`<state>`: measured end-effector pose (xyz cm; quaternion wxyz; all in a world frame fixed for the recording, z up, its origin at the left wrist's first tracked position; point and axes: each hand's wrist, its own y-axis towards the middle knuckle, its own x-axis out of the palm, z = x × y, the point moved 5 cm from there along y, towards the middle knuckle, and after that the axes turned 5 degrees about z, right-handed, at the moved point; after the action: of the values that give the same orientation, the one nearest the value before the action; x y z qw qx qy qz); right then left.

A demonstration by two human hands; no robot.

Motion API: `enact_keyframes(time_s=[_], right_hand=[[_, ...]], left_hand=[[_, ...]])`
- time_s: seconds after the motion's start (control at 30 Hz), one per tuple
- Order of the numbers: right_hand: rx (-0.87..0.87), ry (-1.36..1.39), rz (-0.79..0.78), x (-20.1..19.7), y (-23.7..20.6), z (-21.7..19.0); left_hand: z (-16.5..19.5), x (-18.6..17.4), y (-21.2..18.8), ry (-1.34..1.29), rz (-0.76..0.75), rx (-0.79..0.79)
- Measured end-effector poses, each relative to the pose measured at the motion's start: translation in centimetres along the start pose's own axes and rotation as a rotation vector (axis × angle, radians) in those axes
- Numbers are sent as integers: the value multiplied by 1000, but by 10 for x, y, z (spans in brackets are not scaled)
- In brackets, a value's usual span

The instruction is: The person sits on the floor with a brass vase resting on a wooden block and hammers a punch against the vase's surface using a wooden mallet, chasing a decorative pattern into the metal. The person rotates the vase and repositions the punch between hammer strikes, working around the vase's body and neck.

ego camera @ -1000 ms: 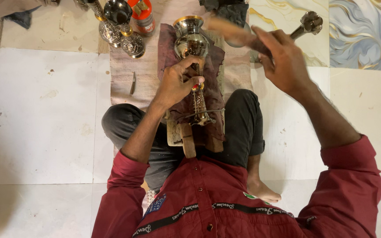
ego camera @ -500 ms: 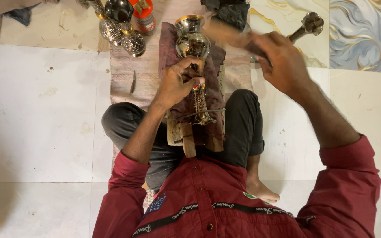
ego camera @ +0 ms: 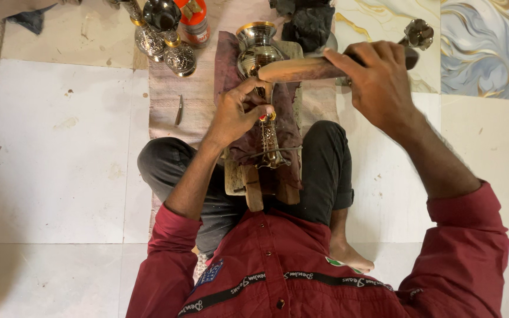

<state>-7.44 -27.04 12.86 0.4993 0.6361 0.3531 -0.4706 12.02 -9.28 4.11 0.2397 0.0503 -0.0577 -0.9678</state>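
Seen from above, a person in a dark red shirt is sitting on a pale tiled floor [ego camera: 60, 147] with a long brass vase-like piece [ego camera: 259, 76] lying across a maroon cloth [ego camera: 290, 118] on a wooden rest [ego camera: 251, 185] between the knees. The brass piece is lying with its long axis running straight away from the body: its rounded bowl and rim are pointing toward the top of the view, and its slim stem is pointing back toward the lap.

The left hand [ego camera: 237, 115] is curling tightly around the narrow neck, just below the bowl, with the fingers closed on it and what looks like a small pointed tool pinched against the metal; the tool is too small to make out clearly. The bowl is lying directly beyond these fingers, touching them.

The right hand [ego camera: 378, 82] is gripping a wooden mallet-like stick [ego camera: 301, 69], fingers wrapped fully around its far end. The stick is lying crosswise, at a right angle to the brass piece, and its free end is hanging just above or against the bowl, right beside the left fingertips. The left hand is the nearer one to the brass.

Further off, two finished engraved brass pieces [ego camera: 163, 41] are standing beside an orange can [ego camera: 194, 23], a small thin blade [ego camera: 179, 110] is lying on the mat, and dark lumps [ego camera: 308, 26] are sitting near the top.
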Motion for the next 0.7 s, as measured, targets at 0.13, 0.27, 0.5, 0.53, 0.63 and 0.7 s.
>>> enact_keyframes(time_s=[0.13, 0.27, 0.5, 0.53, 0.63, 0.7], right_hand=[[29, 71, -3, -5, 2, -2], [-63, -148, 57, -15, 8, -11], [-34, -32, 53, -24, 14, -20], [67, 161, 46, -24, 14, -17], [-50, -24, 58, -25, 13, -22], [-69, -34, 64, -24, 13, -21]], left_hand=[[0, 0, -1, -42, 6, -21], [2, -1, 1, -11, -13, 2], [0, -1, 0, -34, -4, 17], [1, 0, -1, -52, -6, 34], [-2, -1, -2, -129, 19, -17], [-3, -2, -4, -68, 12, -30]])
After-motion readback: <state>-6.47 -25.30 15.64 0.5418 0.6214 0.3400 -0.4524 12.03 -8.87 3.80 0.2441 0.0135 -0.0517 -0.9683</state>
